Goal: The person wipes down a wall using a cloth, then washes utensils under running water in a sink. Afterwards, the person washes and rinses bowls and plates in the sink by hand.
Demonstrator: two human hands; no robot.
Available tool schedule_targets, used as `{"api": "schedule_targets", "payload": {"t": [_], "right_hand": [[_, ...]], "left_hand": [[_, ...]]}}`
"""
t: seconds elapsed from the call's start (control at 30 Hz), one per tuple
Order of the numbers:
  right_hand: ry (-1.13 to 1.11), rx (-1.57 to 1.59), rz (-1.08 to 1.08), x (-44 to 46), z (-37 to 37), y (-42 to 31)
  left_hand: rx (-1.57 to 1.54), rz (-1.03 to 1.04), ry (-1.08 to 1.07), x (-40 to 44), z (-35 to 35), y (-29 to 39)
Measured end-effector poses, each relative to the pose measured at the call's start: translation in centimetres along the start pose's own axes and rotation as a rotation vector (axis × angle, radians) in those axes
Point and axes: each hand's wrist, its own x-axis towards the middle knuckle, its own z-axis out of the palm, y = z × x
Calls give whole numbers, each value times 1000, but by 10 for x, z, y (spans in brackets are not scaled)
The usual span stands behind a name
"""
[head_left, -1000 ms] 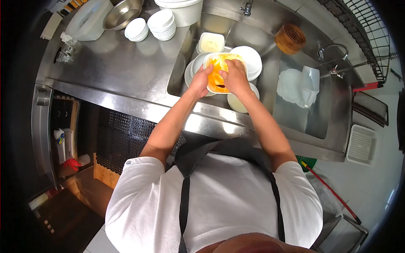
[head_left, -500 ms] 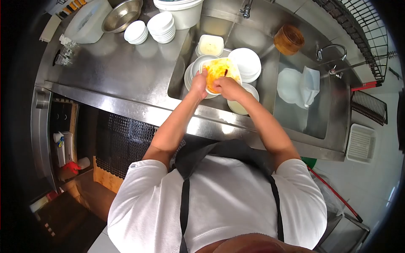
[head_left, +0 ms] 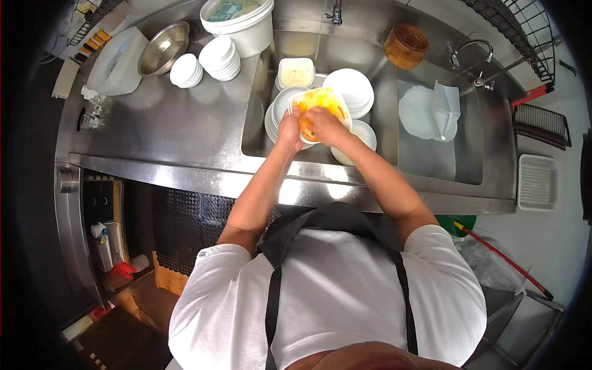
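Note:
A white squarish dish (head_left: 327, 97) smeared with yellow-orange food sits tilted over the left sink basin. My left hand (head_left: 289, 129) grips its left rim, thumb on the inside. Inside the dish, against the orange smears, my right hand (head_left: 327, 127) is closed with its fingers bent; whatever they hold, if anything, is hidden. Under and around the dish are white plates (head_left: 273, 123), a stack of white bowls (head_left: 348, 88), a round bowl of cloudy liquid (head_left: 362, 137) and a square container with pale residue (head_left: 296, 73).
Stacked small white bowls (head_left: 221, 58), a metal bowl (head_left: 163, 48) and a white bucket (head_left: 243, 32) stand on the left counter. The right basin holds water and a translucent plastic container (head_left: 445, 111). A wooden pot (head_left: 406, 45) sits behind the divider, near a curved faucet (head_left: 472, 52).
My right hand has shifted left and deeper over the dish, covering more of its food smears. The whole view has moved slightly.

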Motion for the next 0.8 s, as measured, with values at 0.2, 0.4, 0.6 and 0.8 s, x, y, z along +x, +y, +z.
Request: {"api": "schedule_targets", "payload": {"t": [0.2,0.4,0.6,0.8], "right_hand": [[269,-61,82,-4,1,13],[65,-49,50,-12,-21,-8],[-258,152,85,-13,-26,-30],[474,28,151,14,-7,-11]], "left_hand": [[-70,-26,-27,-8,8,7],[-87,-8,-68,-1,6,11],[-115,-11,-74,30,-22,-9],[-94,-11,-158,4,3,14]]}}
